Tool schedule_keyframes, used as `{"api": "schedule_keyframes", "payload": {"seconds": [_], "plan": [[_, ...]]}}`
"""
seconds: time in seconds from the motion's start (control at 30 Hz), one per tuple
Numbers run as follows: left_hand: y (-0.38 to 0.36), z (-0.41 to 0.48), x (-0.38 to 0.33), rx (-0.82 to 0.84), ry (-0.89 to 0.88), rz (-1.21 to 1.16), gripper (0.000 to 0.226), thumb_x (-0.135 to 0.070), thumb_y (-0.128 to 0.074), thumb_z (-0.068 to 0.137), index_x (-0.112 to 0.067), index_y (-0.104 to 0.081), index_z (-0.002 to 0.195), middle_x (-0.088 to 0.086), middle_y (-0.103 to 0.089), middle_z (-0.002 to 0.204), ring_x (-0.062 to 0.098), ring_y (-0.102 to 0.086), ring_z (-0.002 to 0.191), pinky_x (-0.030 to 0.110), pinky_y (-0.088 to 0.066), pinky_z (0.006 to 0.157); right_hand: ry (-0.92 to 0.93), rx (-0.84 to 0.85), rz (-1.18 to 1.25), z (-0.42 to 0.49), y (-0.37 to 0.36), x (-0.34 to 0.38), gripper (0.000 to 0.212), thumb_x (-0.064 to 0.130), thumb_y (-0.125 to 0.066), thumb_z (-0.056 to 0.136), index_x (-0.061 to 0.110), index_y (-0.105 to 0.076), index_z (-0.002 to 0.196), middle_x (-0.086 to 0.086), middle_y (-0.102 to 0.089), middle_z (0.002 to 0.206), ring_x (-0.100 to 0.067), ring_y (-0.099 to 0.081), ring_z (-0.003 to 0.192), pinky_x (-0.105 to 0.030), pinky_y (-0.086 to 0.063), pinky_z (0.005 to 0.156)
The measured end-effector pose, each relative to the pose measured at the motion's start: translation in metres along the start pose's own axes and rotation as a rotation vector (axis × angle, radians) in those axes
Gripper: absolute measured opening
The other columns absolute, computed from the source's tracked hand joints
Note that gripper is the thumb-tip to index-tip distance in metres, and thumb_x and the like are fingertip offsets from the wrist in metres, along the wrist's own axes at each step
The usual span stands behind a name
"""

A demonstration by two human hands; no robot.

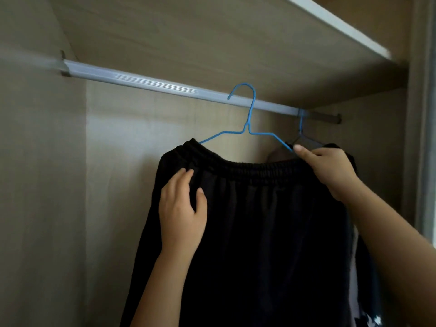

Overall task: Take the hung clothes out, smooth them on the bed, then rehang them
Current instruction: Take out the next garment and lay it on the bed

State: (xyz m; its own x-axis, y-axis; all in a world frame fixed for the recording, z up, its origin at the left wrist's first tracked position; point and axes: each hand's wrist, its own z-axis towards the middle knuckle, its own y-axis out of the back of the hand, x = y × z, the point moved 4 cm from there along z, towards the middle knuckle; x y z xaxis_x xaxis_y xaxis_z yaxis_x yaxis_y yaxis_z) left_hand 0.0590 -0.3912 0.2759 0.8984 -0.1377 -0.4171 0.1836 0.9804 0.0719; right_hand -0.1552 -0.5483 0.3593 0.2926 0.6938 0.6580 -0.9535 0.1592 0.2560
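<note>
You're looking up into a wardrobe w/ wood-grain walls, and a pale metal rail (pixel 151 82) runs across it from upper left down to the right, under a shelf (pixel 236 38). Your blue wire hanger (pixel 247 128) is up at the rail: its hook rises above the bar and its stem crosses in front of it, but whether the hook actually sits on the rail can't be told from this angle. A black garment w/ an elastic gathered waistband (pixel 259 220) hangs from that hanger, the waistband stretched across both hanger shoulders, fabric falling straight down out of view. Your left hand (pixel 182 208) lies flat on the front of the cloth just below the waistband on the left side, fingers spread and thumb out, so that grip is open, pressing rather than pinching. Your right hand (pixel 330 171) is closed on the right end of the waistband where it meets the hanger's right shoulder, thumb on top, fingers curled round cloth. Behind that hand a 2nd hanger (pixel 302 128) hangs off the rail near its right end, carrying another dark garment (pixel 368 267) mostly hidden by your right forearm; a light patch w/ white star shapes shows at the bottom right.
</note>
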Motion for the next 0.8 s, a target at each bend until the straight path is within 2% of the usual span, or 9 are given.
{"api": "schedule_keyframes", "payload": {"seconds": [0.07, 0.1, 0.2, 0.33, 0.43, 0.53, 0.63, 0.73, 0.8], "plan": [[-0.003, -0.01, -0.007, -0.002, -0.048, 0.057, 0.05, -0.034, -0.037, 0.084, -0.008, -0.053, 0.123, 0.012, -0.053, 0.131, 0.028, -0.046, 0.12, 0.041, -0.039, 0.099, -0.039, 0.015, -0.003, -0.026, 0.015, -0.018, 0.062, 0.043, -0.06, 0.082, -0.016, -0.052, 0.067, -0.015, -0.039, 0.059, -0.018, -0.037, 0.052, -0.027, -0.025, 0.048], [-0.004, -0.016, -0.01, 0.009, -0.063, 0.08, 0.05, -0.034, -0.037, 0.084, -0.008, -0.053, 0.124, 0.012, -0.054, 0.131, 0.028, -0.045, 0.12, 0.043, -0.039, 0.099, -0.068, 0.027, 0.001, -0.04, 0.022, -0.027, 0.061, 0.044, -0.06, 0.082, -0.016, -0.054, 0.071, -0.015, -0.04, 0.061, -0.02, -0.037, 0.054, -0.028, -0.026, 0.048], [-0.01, -0.041, -0.014, 0.077, -0.074, 0.124, 0.052, -0.034, -0.037, 0.084, -0.008, -0.049, 0.127, 0.015, -0.053, 0.131, 0.033, -0.047, 0.121, 0.049, -0.037, 0.1, -0.162, 0.032, -0.01, -0.078, 0.047, -0.052, 0.054, 0.042, -0.061, 0.081, -0.01, -0.059, 0.07, -0.008, -0.041, 0.051, -0.01, -0.035, 0.042, -0.02, -0.027, 0.038], [-0.017, -0.075, -0.004, 0.198, 0.013, 0.104, 0.058, -0.039, -0.035, 0.084, -0.004, -0.045, 0.129, 0.02, -0.052, 0.131, 0.04, -0.047, 0.121, 0.053, -0.037, 0.099, -0.262, 0.019, -0.102, -0.13, 0.082, -0.085, 0.057, 0.039, -0.06, 0.082, -0.018, -0.056, 0.076, 0.004, -0.03, 0.037, -0.007, -0.026, 0.029, -0.013, -0.018, 0.031], [-0.028, -0.102, 0.0, 0.408, 0.06, 0.055, 0.062, -0.046, -0.035, 0.082, -0.005, -0.048, 0.127, 0.02, -0.058, 0.12, 0.04, -0.051, 0.114, 0.049, -0.041, 0.095, -0.349, 0.032, -0.147, -0.174, 0.106, -0.108, 0.055, 0.036, -0.059, 0.084, -0.017, -0.053, 0.072, 0.003, -0.027, 0.038, -0.008, -0.025, 0.026, -0.011, -0.017, 0.031], [-0.041, -0.141, -0.002, 0.628, 0.034, 0.013, 0.055, -0.05, -0.041, 0.081, -0.006, -0.059, 0.11, 0.017, -0.062, 0.102, 0.037, -0.054, 0.097, 0.045, -0.044, 0.082, -0.441, 0.021, -0.219, -0.225, 0.131, -0.127, 0.052, 0.037, -0.059, 0.084, -0.011, -0.053, 0.065, 0.003, -0.03, 0.04, -0.006, -0.028, 0.032, -0.012, -0.021, 0.035], [-0.046, -0.192, -0.01, 0.77, 0.076, -0.087, 0.03, -0.031, -0.062, 0.084, -0.003, -0.061, 0.095, 0.017, -0.065, 0.089, 0.038, -0.058, 0.086, 0.039, -0.042, 0.071, -0.538, 0.025, -0.301, -0.277, 0.159, -0.141, 0.053, 0.037, -0.059, 0.084, -0.015, -0.058, 0.077, -0.01, -0.042, 0.056, -0.016, -0.039, 0.054, -0.025, -0.027, 0.047], [-0.043, -0.246, -0.023, 0.93, 0.21, -0.202, 0.023, -0.03, -0.066, 0.08, -0.009, -0.063, 0.089, 0.007, -0.066, 0.08, 0.027, -0.059, 0.077, 0.03, -0.037, 0.066, -0.612, 0.036, -0.415, -0.328, 0.189, -0.148, 0.041, 0.033, -0.06, 0.085, 0.003, -0.058, 0.056, 0.008, -0.044, 0.041, -0.004, -0.041, 0.043, -0.013, -0.029, 0.042], [-0.041, -0.282, -0.033, 1.058, 0.324, -0.284, 0.015, -0.034, -0.066, 0.079, -0.021, -0.06, 0.077, -0.004, -0.063, 0.072, 0.016, -0.057, 0.071, 0.031, -0.038, 0.061, -0.673, 0.036, -0.478, -0.359, 0.211, -0.154, 0.044, 0.031, -0.06, 0.084, 0.004, -0.053, 0.051, 0.006, -0.039, 0.035, -0.002, -0.041, 0.038, -0.012, -0.03, 0.041]]}}
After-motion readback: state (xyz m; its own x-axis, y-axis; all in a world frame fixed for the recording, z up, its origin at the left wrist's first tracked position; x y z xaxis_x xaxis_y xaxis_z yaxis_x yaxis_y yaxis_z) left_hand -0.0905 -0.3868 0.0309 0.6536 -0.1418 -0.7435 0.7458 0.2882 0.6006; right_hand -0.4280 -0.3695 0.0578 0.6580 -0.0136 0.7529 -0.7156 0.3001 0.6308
